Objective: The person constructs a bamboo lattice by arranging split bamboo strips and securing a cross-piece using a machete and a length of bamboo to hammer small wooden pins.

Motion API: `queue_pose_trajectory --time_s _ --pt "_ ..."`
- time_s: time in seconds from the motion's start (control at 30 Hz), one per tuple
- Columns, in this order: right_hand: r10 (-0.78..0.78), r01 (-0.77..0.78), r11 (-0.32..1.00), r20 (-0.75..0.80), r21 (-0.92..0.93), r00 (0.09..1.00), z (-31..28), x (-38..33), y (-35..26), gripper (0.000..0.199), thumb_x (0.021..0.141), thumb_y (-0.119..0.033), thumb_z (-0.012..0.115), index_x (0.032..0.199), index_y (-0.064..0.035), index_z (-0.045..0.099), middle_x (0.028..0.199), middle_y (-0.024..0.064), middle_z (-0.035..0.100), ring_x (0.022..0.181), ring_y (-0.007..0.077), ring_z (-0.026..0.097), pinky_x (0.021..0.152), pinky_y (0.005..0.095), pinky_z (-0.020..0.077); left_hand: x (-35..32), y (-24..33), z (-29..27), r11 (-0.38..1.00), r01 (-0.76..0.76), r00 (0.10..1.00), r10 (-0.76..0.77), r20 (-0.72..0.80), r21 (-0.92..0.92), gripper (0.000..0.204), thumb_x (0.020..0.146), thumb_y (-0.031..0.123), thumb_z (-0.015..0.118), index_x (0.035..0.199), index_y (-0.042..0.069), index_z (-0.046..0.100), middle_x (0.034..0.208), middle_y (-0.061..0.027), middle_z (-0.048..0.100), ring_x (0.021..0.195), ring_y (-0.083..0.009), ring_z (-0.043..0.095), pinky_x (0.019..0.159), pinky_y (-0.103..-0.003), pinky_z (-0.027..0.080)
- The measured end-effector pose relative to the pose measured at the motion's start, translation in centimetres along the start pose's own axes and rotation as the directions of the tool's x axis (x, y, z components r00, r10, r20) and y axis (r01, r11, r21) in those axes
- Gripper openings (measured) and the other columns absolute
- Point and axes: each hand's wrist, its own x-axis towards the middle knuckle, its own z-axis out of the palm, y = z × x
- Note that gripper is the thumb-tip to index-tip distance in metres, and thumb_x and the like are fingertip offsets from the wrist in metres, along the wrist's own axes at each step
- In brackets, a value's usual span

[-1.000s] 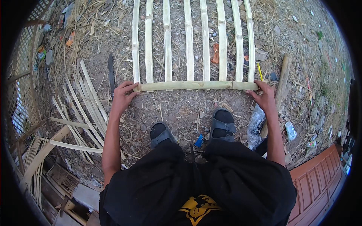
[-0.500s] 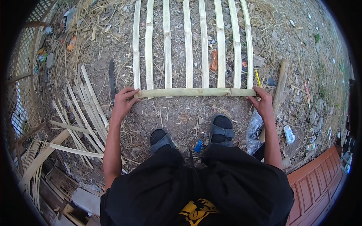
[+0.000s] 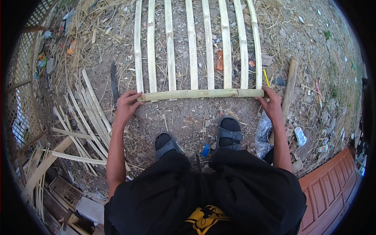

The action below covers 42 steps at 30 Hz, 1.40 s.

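A pale bamboo crosspiece (image 3: 196,94) lies across the near ends of several long bamboo slats (image 3: 191,51), which run away from me side by side with gaps between them. My left hand (image 3: 127,105) pinches the crosspiece's left end between thumb and fingers. At its right end, my right hand (image 3: 271,102) grips it the same way. Short tips of some slats stick out under the crosspiece's near edge.
Loose bamboo strips (image 3: 92,113) are piled on the ground at left, near a dark flat bar (image 3: 114,84). At right lie a wooden post (image 3: 290,84), a clear plastic bag (image 3: 263,135), a white cup (image 3: 300,136) and a reddish-brown panelled door (image 3: 331,192). My sandalled feet stand close to the crosspiece.
The view has shifted slightly, so the slats appear a little further left and tilted. Both hands still hold the crosspiece's ends; its right end now sits slightly higher in the picture.
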Motion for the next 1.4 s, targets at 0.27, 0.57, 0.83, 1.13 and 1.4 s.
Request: queue_pose_trajectory --time_s 0.27,0.57,0.83,1.13,1.4 --pt "0.174 -0.174 0.984 0.017 -0.025 0.985 0.6 -0.7 -1.8 0.049 0.075 -0.015 0.074 0.119 -0.0005 0.057 0.084 0.0162 0.062 0.064 0.0211 0.057 0.062 0.0319 0.0471 -0.6 1.1 0.3 0.999 0.033 0.999 -0.033 0.012 0.037 0.039 0.071 0.001 0.074 0.108 0.009 0.068 0.103 -0.0074 0.060 0.074 -0.0135 0.059 0.066 -0.026 0.050" --pt "0.556 -0.529 0.660 0.127 0.533 0.821 2.2 -0.3 -0.3 0.038 0.088 -0.023 0.065 0.117 0.0002 0.061 0.075 0.0045 0.064 0.060 0.0072 0.053 0.056 0.0208 0.0425 -1.4 -2.1 2.7 0.978 0.074 0.969 -0.116 -0.218 -0.194 0.031 0.082 0.008 0.068 0.113 0.005 0.065 0.091 -0.0031 0.058 0.076 -0.0092 0.055 0.062 -0.024 0.045" --pt "0.602 -0.556 0.471 0.211 0.685 0.770 1.9 -0.2 1.4 0.038 0.083 -0.018 0.071 0.113 0.0041 0.061 0.087 0.0050 0.066 0.064 0.0067 0.057 0.058 0.0171 0.0457 -1.1 -1.5 2.5 0.627 0.339 0.842 -0.535 -0.071 -0.701 0.055 0.078 0.009 0.074 0.126 -0.005 0.051 0.096 -0.0083 0.065 0.086 -0.0116 0.060 0.079 -0.023 0.047" --pt "0.639 -0.621 0.281 0.340 0.731 0.690 0.6 0.4 1.6 0.027 0.083 -0.012 0.069 0.104 0.0035 0.064 0.085 0.0048 0.065 0.064 0.0081 0.057 0.057 0.0176 0.0487 -1.2 -2.7 1.7 0.417 0.433 0.812 -0.566 0.144 -0.799 0.038 0.081 0.009 0.070 0.114 -0.006 0.059 0.096 -0.0096 0.066 0.080 -0.0129 0.060 0.069 -0.024 0.048" --pt "0.601 -0.604 0.201 0.390 0.771 0.698 -1.0 0.2 2.9 0.025 0.084 -0.016 0.067 0.103 0.0000 0.064 0.076 -0.0034 0.057 0.058 0.0052 0.045 0.054 0.0186 0.0365 -1.8 -0.7 2.3 0.212 0.337 0.854 -0.479 0.203 -0.917 0.039 0.087 0.005 0.060 0.122 -0.007 0.050 0.108 -0.0167 0.062 0.093 -0.0249 0.064 0.082 -0.040 0.054"
